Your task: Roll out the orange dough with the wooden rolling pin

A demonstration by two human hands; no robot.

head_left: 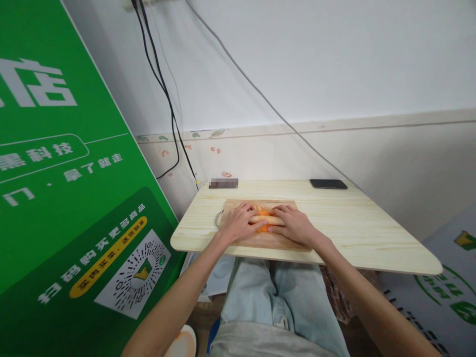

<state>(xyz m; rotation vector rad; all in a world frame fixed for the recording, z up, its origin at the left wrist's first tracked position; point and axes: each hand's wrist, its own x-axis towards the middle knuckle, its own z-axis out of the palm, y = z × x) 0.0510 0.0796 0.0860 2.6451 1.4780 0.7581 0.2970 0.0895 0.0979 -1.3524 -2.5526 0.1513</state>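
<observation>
A pale rolling pin [267,219] lies crosswise over a flat piece of orange dough [263,228], which shows in front of and behind it. The dough is on a wooden cutting board [286,243] with a metal handle loop at its left end. My left hand [239,223] grips the pin's left end, fingers forward and thumb pointing inward along the near side. On the right end, my right hand [296,225] holds it in the same way. Both palms hide the pin's ends and some of the dough's edges.
The board is near the front edge of a light wood table [357,233] against a white wall. A black phone [328,184] lies at the back right, and a dark, partly blurred object [223,183] at the back left. A green sign [85,163] stands left; cables hang behind.
</observation>
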